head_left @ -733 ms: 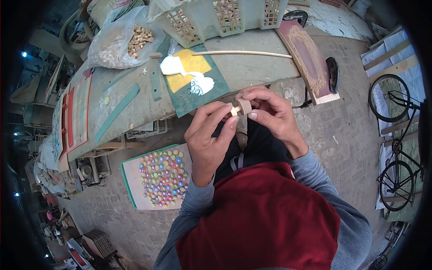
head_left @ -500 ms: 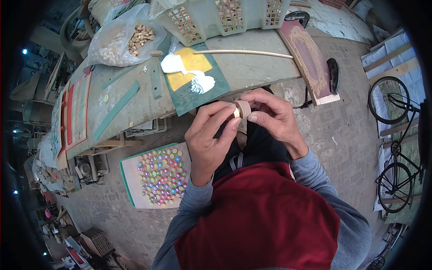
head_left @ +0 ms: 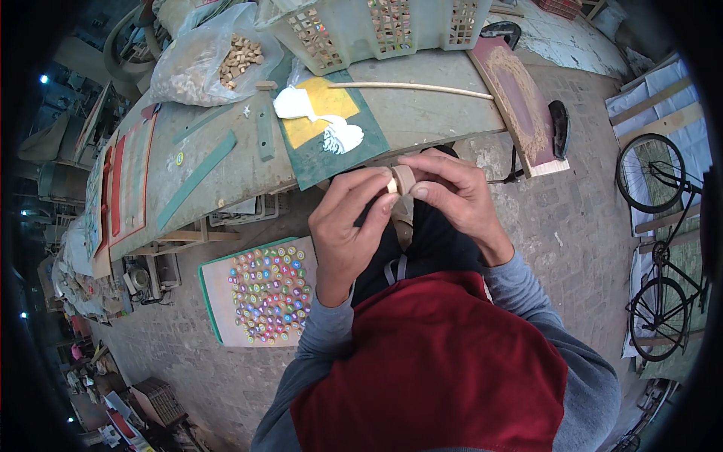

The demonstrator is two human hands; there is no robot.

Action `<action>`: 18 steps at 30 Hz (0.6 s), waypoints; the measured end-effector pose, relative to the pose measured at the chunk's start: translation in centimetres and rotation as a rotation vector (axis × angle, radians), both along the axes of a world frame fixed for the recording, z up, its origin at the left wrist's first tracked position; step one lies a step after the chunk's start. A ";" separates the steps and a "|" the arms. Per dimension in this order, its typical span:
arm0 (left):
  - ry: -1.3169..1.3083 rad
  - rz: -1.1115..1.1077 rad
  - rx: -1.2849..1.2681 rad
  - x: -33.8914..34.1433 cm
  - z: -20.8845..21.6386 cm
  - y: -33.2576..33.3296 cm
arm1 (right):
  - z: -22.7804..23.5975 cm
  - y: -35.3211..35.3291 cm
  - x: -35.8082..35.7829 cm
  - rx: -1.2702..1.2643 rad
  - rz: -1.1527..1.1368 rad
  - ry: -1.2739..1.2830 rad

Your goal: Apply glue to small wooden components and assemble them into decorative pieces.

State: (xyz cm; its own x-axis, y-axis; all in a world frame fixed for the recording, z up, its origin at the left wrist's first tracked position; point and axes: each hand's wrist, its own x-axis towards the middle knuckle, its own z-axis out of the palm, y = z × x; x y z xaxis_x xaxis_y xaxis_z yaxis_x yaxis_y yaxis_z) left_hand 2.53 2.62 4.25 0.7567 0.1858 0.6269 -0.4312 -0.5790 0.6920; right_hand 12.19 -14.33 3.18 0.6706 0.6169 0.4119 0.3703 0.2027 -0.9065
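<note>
Above my lap, just off the bench edge, my two hands meet. My left hand (head_left: 352,216) pinches a small pale wooden piece (head_left: 392,185) between thumb and fingers. Right against it is a thicker tan-brown rounded piece (head_left: 405,181), gripped by the thumb and fingertips of my right hand (head_left: 452,188). The two pieces touch; the fingers partly hide both, and I cannot tell what the brown one is made of. Below my left forearm's side, a board (head_left: 218,301) bears many small round discs with coloured faces.
Across the bench (head_left: 422,128) lie a green sheet (head_left: 367,153) with a yellow patch and white cloth-like pieces (head_left: 343,138), a thin stick (head_left: 422,89), and a bag (head_left: 188,75) of wooden blocks. A plastic crate (head_left: 354,45) stands behind. A sawdust-covered board (head_left: 520,105) juts out at right.
Both hands keep their grips, with only a slight shift of the fingers around the two pieces. The view has tilted a little, so the bench things sit slightly differently.
</note>
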 end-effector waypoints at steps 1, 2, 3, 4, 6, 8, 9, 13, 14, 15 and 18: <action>-0.012 -0.009 -0.128 0.0 -0.4 0.0 | 0.0 0.3 -0.2 0.000 0.004 -0.002; -0.025 -0.017 -0.256 -0.1 -0.5 0.1 | 0.1 0.6 -0.4 0.031 0.020 -0.030; -0.048 -0.041 -0.256 -0.3 -0.4 0.4 | 0.0 1.0 -0.6 0.062 0.037 -0.058; -0.050 -0.033 -0.255 -0.4 -0.4 0.8 | -0.2 1.2 -0.9 0.063 0.044 -0.058; -0.035 -0.102 -0.393 -1.1 -0.8 1.6 | -0.7 1.9 -1.4 0.136 0.056 0.058; 0.052 -0.083 -0.413 -2.1 -1.1 2.1 | -1.0 2.2 -1.5 0.112 0.139 0.064; 0.117 -0.118 -0.482 -2.4 -1.0 2.2 | -1.0 2.5 -1.8 0.118 0.140 0.056; 0.166 -0.148 -0.459 -3.3 -1.0 3.2 | -1.1 3.5 -2.7 0.092 0.155 -0.041; 0.174 -0.147 -0.390 -3.7 -1.1 3.4 | -1.1 3.8 -3.0 0.071 0.130 -0.126; 0.176 -0.145 -0.398 -3.9 -1.3 3.6 | -1.0 3.9 -3.3 0.054 0.130 -0.105; 0.256 -0.148 -0.401 -5.3 -1.2 4.0 | -1.2 4.4 -3.9 0.007 0.123 -0.224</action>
State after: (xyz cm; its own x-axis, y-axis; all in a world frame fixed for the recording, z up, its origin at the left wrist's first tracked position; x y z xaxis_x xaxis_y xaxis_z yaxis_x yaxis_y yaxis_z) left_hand -2.79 6.59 3.09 0.9134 0.2531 0.3189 -0.2761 -0.1906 0.9420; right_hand 8.28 -9.94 2.00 0.4824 0.6846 0.5464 0.5339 0.2647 -0.8030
